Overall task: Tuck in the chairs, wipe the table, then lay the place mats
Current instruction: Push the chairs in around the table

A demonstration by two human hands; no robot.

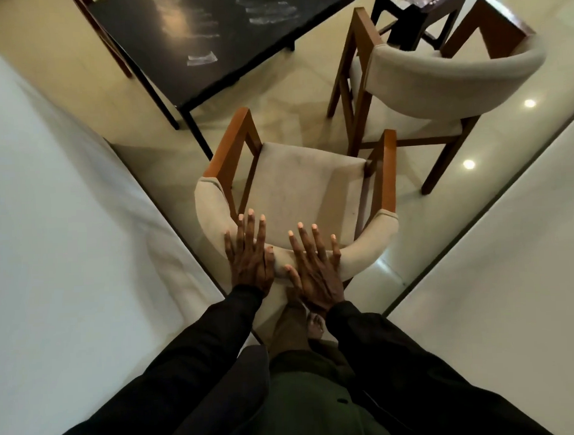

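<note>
The nearer armchair (305, 187) stands directly in front of the person, its seat facing the black table (208, 41) but well apart from it, not tucked in. Both hands lie on its curved padded backrest (372, 242). The left hand (248, 262) and right hand (315, 273) sit side by side, flat and wide, fingers straight and spread, grasping nothing, their tips reaching over the seat. A second armchair (443, 81) stands farther right, also clear of the table, whose top shows pale streaks.
</note>
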